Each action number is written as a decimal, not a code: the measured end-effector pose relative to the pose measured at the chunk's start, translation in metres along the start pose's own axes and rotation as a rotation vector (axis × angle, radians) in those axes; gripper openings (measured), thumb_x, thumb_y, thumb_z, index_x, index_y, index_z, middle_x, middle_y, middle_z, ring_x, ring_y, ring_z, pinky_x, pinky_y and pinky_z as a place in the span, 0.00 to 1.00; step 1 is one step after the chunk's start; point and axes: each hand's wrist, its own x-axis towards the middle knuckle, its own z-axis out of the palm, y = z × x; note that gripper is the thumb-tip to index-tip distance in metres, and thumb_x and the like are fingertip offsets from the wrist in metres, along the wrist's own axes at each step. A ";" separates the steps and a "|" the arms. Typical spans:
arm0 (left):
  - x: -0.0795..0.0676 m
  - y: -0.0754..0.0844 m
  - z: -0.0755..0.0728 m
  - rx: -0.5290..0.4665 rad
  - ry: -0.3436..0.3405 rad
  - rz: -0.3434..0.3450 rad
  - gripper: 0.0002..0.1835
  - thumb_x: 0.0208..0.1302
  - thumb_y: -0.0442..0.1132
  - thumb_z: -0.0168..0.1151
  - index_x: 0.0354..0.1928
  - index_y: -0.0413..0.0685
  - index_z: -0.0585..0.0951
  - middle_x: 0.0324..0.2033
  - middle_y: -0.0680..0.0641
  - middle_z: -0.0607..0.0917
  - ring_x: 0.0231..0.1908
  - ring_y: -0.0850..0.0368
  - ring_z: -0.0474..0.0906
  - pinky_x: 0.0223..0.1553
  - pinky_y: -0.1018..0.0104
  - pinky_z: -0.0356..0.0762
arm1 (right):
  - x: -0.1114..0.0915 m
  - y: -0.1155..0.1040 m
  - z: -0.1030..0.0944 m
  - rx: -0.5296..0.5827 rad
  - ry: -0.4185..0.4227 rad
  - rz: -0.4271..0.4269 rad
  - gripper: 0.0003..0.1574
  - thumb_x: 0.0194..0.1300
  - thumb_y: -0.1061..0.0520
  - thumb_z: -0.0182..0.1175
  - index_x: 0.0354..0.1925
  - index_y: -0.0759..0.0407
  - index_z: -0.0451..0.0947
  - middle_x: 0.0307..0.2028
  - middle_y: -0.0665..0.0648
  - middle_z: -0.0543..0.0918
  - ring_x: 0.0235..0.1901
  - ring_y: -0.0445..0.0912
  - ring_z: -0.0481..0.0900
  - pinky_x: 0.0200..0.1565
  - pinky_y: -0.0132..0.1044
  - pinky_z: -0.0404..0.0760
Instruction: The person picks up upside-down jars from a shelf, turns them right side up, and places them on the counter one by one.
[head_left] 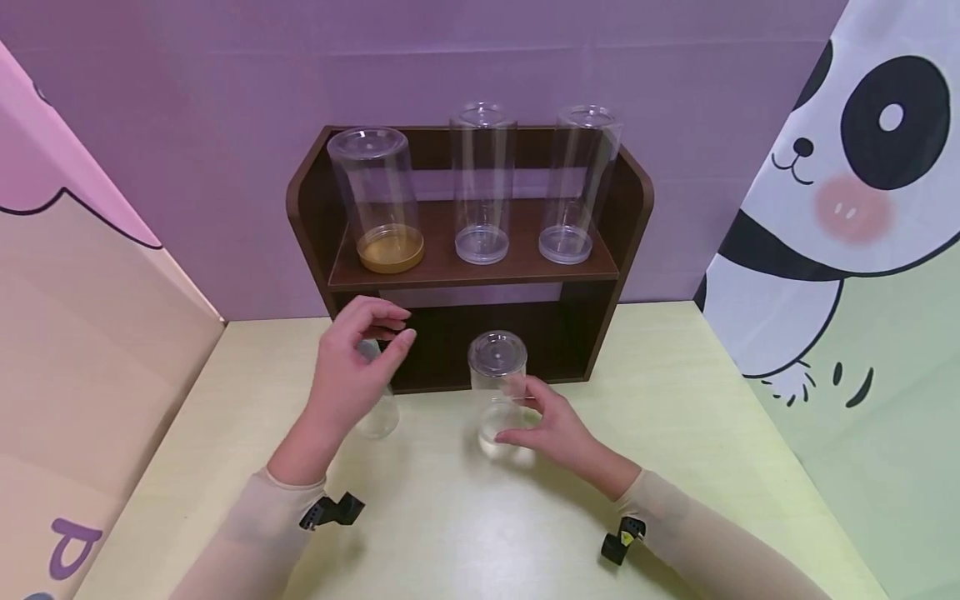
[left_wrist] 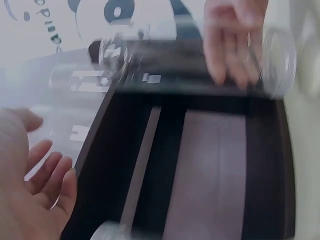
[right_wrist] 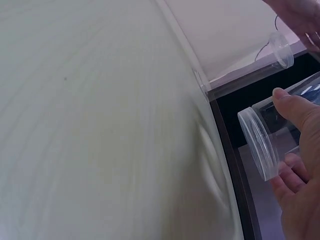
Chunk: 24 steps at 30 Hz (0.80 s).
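My right hand (head_left: 558, 427) grips a clear plastic jar (head_left: 491, 383) between thumb and fingers, in front of the shelf's lower level. Its base faces up and its clear lid (right_wrist: 257, 142) faces down toward the table. My left hand (head_left: 348, 367) is raised at the shelf's left front with nothing in its fingers, which are loosely bent in the left wrist view. Behind and below it stands another clear jar (head_left: 385, 414), partly hidden by the hand.
A dark brown two-level shelf (head_left: 472, 282) stands against the purple backdrop. On its upper level are a wide clear jar (head_left: 382, 196) with a gold lid and two slimmer clear jars (head_left: 482, 183) with clear lids, all upside down. Pale table (head_left: 465, 533) surface lies in front.
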 end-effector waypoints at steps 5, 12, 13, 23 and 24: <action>-0.005 0.005 0.021 -0.013 -0.212 -0.048 0.21 0.70 0.35 0.78 0.62 0.43 0.85 0.57 0.45 0.85 0.57 0.51 0.83 0.59 0.61 0.85 | 0.000 -0.004 0.001 0.006 -0.016 -0.036 0.49 0.56 0.63 0.87 0.71 0.58 0.77 0.67 0.66 0.83 0.69 0.61 0.80 0.74 0.58 0.77; -0.010 0.006 0.045 -0.025 -0.373 -0.084 0.35 0.64 0.42 0.85 0.70 0.45 0.79 0.64 0.48 0.81 0.62 0.53 0.79 0.64 0.53 0.85 | -0.001 -0.005 0.005 -0.020 -0.018 -0.082 0.51 0.55 0.61 0.88 0.73 0.57 0.76 0.65 0.60 0.84 0.67 0.57 0.81 0.73 0.59 0.78; -0.011 0.006 0.047 -0.033 -0.385 -0.088 0.37 0.63 0.42 0.85 0.71 0.45 0.79 0.64 0.49 0.81 0.63 0.53 0.79 0.64 0.53 0.84 | -0.001 -0.004 0.005 -0.024 -0.019 -0.087 0.51 0.55 0.60 0.88 0.73 0.57 0.76 0.66 0.58 0.83 0.67 0.56 0.81 0.73 0.59 0.78; -0.010 0.008 0.060 -0.071 -0.421 -0.125 0.42 0.59 0.42 0.88 0.73 0.43 0.77 0.65 0.51 0.80 0.62 0.54 0.77 0.66 0.55 0.83 | -0.002 -0.005 0.007 -0.028 -0.023 -0.091 0.49 0.55 0.60 0.88 0.71 0.52 0.78 0.65 0.48 0.83 0.67 0.47 0.80 0.73 0.50 0.79; -0.010 0.008 0.060 -0.069 -0.422 -0.124 0.42 0.59 0.42 0.88 0.73 0.43 0.77 0.65 0.51 0.80 0.62 0.54 0.78 0.66 0.56 0.83 | -0.002 -0.005 0.007 -0.028 -0.022 -0.093 0.48 0.55 0.60 0.88 0.71 0.53 0.78 0.65 0.48 0.83 0.67 0.47 0.80 0.72 0.50 0.79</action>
